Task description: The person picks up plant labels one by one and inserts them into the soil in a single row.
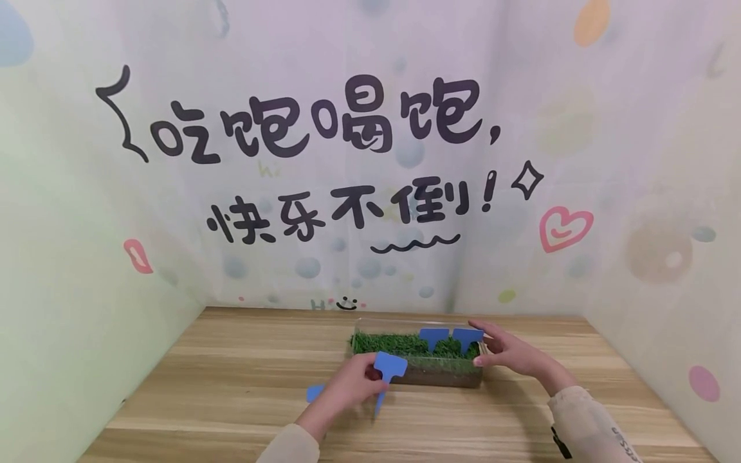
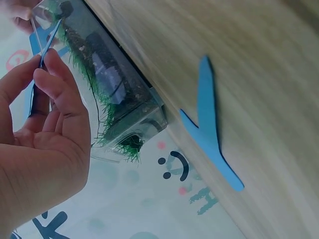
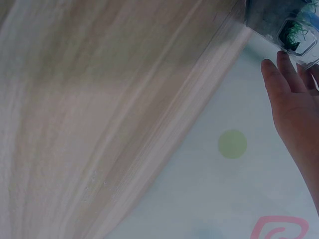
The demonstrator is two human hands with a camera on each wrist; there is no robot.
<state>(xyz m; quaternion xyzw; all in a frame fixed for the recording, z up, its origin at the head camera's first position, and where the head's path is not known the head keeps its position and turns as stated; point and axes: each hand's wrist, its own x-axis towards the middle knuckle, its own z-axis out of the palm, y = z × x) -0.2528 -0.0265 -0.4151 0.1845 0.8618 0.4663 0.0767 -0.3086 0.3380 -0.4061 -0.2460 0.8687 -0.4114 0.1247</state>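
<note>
Wooden table [image 1: 231,386] enclosed by printed walls, with a clear box of grass [image 1: 417,357] near its back edge, two blue tags [image 1: 450,336] standing in the grass. My left hand [image 1: 353,386] pinches a blue tag [image 1: 389,368] at the box's front left corner; another tag [image 2: 209,129] lies flat on the table beside it. My right hand [image 1: 509,352], fingers straight, rests against the box's right end.

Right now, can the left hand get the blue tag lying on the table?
Probably not yet: the left hand already pinches a tag. The lying tag sits uncovered beside it, so the way is free.
</note>
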